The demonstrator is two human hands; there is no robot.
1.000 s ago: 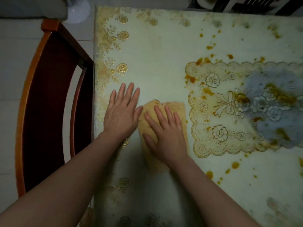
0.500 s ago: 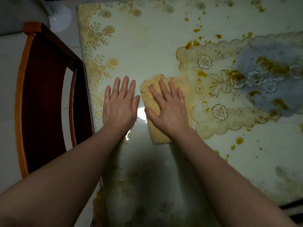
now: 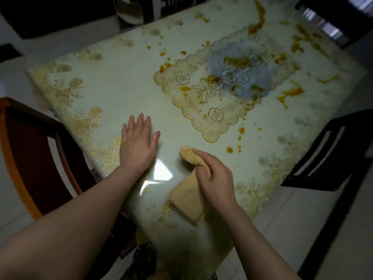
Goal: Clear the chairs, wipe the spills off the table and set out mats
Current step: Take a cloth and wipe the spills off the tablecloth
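A yellow cloth [image 3: 186, 196] lies near the table's front edge, and my right hand [image 3: 216, 176] grips it with curled fingers, lifting one bunched end. My left hand [image 3: 138, 144] presses flat on the pale green table [image 3: 121, 77], fingers straight, just left of the cloth. Orange spills [image 3: 230, 149] dot the table beyond the cloth, and larger smears [image 3: 290, 92] lie at the far right. A lace-edged flowered mat [image 3: 214, 91] with a blue patch sits in the table's middle, stained with orange.
A red wooden chair [image 3: 34, 150] stands at the table's left side. A dark chair [image 3: 333, 158] stands at the right edge. Another dark chair [image 3: 331, 19] is at the far right corner. Pale floor tiles surround the table.
My right hand went from lying flat on the cloth to gripping it and pulling it back toward the front edge. The camera view swung right, showing more of the table. My left hand stayed flat.
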